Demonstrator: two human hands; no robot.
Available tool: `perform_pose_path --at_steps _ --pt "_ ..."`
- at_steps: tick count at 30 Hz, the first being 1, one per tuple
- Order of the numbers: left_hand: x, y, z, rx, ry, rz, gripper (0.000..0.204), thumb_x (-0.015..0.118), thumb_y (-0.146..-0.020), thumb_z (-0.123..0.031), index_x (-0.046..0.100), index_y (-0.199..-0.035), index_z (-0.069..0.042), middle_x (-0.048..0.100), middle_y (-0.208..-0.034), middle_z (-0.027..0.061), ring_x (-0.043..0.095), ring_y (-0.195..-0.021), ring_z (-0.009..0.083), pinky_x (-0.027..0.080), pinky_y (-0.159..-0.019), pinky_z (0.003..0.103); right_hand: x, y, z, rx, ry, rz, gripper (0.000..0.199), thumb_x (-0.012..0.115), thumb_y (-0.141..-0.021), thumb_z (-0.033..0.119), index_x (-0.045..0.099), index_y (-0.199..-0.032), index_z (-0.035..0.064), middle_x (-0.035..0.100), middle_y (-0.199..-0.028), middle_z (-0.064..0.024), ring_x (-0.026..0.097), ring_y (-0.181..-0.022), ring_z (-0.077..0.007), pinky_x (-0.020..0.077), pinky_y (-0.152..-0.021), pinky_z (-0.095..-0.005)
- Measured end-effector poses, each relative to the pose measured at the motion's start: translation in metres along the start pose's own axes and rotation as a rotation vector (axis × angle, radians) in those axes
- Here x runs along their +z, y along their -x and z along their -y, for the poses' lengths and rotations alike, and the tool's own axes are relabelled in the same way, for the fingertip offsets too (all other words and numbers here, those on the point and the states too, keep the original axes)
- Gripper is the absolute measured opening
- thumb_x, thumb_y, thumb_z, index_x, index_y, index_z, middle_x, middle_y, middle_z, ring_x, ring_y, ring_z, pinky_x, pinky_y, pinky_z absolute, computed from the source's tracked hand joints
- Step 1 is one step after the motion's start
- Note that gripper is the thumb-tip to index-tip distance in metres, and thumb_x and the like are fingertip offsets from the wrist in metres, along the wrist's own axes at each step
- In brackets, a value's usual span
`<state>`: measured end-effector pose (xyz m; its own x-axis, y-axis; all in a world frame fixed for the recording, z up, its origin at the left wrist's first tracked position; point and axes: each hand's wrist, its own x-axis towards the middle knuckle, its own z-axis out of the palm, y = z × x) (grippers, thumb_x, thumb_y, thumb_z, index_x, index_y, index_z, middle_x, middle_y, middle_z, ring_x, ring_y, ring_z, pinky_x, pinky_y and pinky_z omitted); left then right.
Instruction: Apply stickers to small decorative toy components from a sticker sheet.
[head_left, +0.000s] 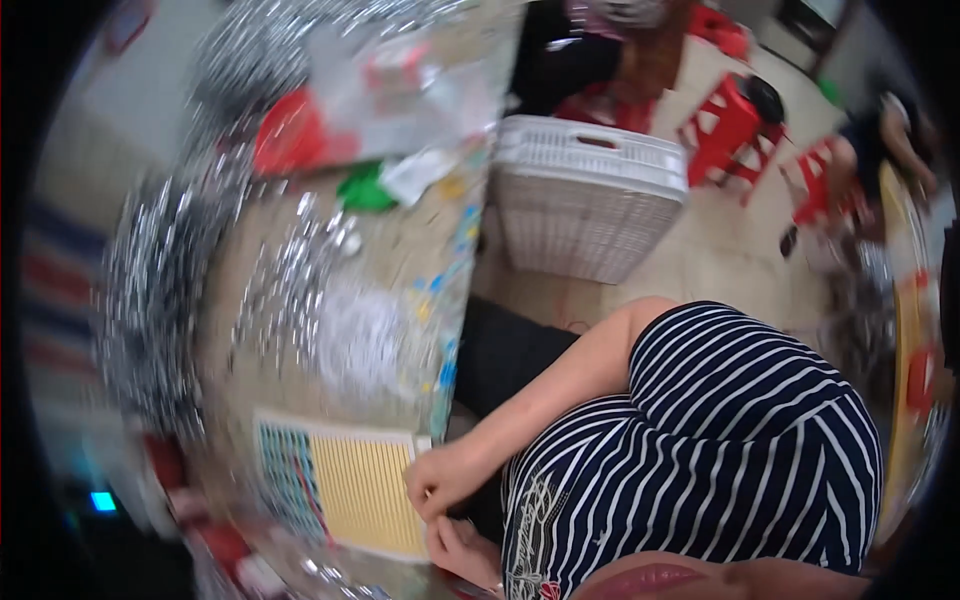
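My right hand [450, 478] is at the near edge of a flat, pale-framed board [368, 490] on the table. Its fingers are bent together in a pinch, and a small pale bit shows at their tips, too small to name. Just below it, my left hand [460, 548] is curled with its fingertips close to the right ones. What it holds, if anything, is hidden. The board carries many narrow yellow strips side by side, with teal and dark strips at its far end and a thin reddish strand across them.
The table [270, 375] holds heaps of silver tinsel-like strands [150, 310], a white bundle [358, 335], a red scoop-shaped piece [290, 132], clear plastic and a green scrap [367, 187]. Beside it stands a white crate [590, 200]. Red stools [730, 125] and other people are farther off.
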<state>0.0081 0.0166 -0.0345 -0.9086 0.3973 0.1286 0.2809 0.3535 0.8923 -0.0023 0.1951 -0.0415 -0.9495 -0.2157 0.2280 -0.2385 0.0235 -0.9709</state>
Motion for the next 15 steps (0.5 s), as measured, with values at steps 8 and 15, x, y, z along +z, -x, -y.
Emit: perform_pose_path --at_steps 8,15 --pt "0.031 -0.037 0.053 -0.314 0.511 0.138 0.031 0.058 -0.090 -0.038 0.058 -0.098 -0.007 0.049 -0.064 -0.0006 0.042 -0.056 0.0099 0.032 -0.046 0.025 -0.036 0.048 0.043 0.235 -0.101 -0.265 0.015 0.065 -0.077 0.017 0.066 -0.077 0.0019 0.065 -0.069 -0.0061 0.060 -0.063 -0.0120 0.0464 -0.054 -0.0269" --pt "0.039 -0.054 0.042 -0.408 0.491 0.603 0.041 0.048 -0.096 -0.028 0.052 -0.118 0.007 0.057 -0.108 0.0178 0.052 -0.093 0.0254 0.042 -0.082 0.035 -0.033 0.042 0.042 0.349 -0.479 -0.269 0.015 0.053 -0.088 0.017 0.055 -0.084 0.0031 0.060 -0.070 -0.0040 0.057 -0.060 -0.0102 0.0411 -0.048 -0.0242"
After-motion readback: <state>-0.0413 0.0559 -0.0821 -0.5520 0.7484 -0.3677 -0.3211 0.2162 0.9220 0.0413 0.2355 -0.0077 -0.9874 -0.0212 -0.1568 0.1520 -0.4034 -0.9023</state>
